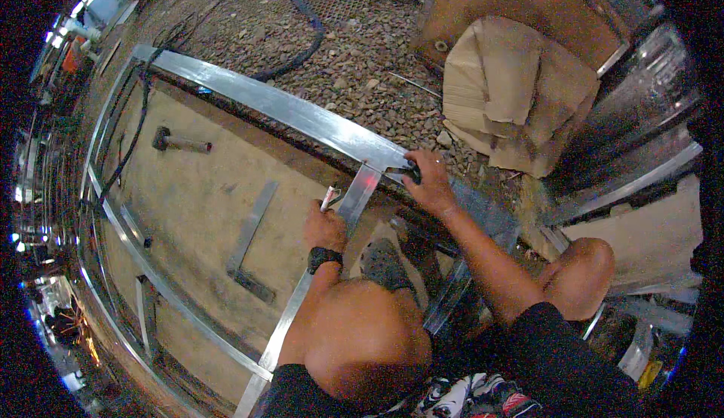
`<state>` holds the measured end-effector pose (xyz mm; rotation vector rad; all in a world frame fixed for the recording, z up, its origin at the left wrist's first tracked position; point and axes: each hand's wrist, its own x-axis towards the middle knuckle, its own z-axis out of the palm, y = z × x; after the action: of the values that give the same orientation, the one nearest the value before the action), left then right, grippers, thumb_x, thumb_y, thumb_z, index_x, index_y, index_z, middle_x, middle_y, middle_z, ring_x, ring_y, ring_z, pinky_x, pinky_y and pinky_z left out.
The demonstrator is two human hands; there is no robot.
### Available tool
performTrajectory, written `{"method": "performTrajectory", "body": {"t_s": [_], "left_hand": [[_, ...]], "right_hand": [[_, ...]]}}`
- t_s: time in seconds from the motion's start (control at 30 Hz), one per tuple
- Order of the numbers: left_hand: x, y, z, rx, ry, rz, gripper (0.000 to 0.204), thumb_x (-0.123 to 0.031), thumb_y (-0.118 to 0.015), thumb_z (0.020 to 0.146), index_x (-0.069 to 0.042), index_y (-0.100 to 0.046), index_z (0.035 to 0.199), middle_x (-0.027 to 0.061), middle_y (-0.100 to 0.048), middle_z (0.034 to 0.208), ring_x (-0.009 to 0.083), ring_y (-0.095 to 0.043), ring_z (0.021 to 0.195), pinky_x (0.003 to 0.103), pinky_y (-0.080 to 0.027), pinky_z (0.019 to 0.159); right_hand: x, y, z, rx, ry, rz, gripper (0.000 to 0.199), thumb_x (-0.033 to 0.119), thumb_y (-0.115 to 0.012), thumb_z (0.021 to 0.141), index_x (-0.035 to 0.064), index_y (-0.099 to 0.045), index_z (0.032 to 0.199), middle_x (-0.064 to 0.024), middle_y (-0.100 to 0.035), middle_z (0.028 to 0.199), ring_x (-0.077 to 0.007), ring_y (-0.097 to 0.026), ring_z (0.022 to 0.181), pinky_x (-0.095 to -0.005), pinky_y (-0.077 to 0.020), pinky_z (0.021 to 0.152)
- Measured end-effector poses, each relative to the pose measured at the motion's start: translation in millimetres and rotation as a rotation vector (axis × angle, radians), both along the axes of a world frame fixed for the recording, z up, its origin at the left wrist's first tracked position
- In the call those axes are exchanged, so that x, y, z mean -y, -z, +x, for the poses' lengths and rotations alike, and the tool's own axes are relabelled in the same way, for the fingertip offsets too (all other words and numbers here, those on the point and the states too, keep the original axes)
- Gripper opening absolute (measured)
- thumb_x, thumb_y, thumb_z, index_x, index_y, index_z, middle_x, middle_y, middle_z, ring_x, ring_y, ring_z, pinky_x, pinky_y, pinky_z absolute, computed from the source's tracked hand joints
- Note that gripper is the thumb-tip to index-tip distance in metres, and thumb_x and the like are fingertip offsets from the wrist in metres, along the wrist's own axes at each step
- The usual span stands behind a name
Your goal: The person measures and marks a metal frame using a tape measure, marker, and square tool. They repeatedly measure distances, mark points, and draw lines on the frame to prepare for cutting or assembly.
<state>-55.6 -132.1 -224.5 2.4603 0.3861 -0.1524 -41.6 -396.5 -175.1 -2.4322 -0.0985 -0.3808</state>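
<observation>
My left hand [326, 226], with a dark watch on its wrist, is closed around a white pen-like marker [329, 197] that points up. It is beside the crosspiece [360, 192] of a silver metal frame [256, 94]. My right hand [431, 184] is at the right end of the frame's long far bar. Its fingers close on a small black object [411, 171] at the bar's edge, mostly covered by the hand, so its kind is unclear. On the brown board [204, 214] inside the frame lie a hammer [181, 143] and an L-shaped metal square [253, 237].
My sandalled foot [382, 263] is right of the crosspiece. Gravel [354, 64] lies beyond the frame, with a dark cable [311, 41] across it. Folded cardboard [520, 94] stands at the upper right. Sparks [92, 342] show at the far left.
</observation>
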Motion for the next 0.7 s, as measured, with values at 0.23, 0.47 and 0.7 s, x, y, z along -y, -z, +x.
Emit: {"method": "performTrajectory", "body": {"t_s": [0.23,0.47,0.7], "left_hand": [[7.0,-7.9,6.1,0.027,0.01,0.015,0.024,-0.017,-0.055,0.087,-0.007,-0.057,0.109,0.0248,-0.067,0.09,0.0466,-0.064,0.084,0.054,-0.049,0.071],[1.5,-5.8,5.3,0.068,0.049,0.044,0.026,-0.015,-0.056,0.085,-0.003,-0.056,0.108,0.0273,-0.066,0.09,0.0481,-0.063,0.085,0.054,-0.049,0.073],[8.0,-22.9,4.3,0.079,0.023,0.035,0.024,-0.015,-0.055,0.084,-0.003,-0.055,0.105,0.0275,-0.065,0.088,0.0482,-0.063,0.084,0.055,-0.048,0.073]], "right_hand": [[20.2,10.5,-7.4,0.002,0.124,0.185,0.037,0.008,-0.073,0.077,0.0073,-0.06,0.112,-0.0147,-0.063,0.108,-0.0354,-0.06,0.104,-0.044,-0.0476,0.092],[34.5,12.8,-29.3,-0.052,0.174,0.207,0.037,0.005,-0.073,0.079,0.0054,-0.06,0.113,-0.0154,-0.063,0.107,-0.0321,-0.063,0.102,-0.0396,-0.0503,0.09],[35.3,10.9,-32.2,-0.044,0.143,0.159,0.037,0.004,-0.073,0.079,0.0056,-0.06,0.114,-0.0167,-0.064,0.108,-0.0358,-0.061,0.104,-0.0417,-0.0491,0.092]]}}
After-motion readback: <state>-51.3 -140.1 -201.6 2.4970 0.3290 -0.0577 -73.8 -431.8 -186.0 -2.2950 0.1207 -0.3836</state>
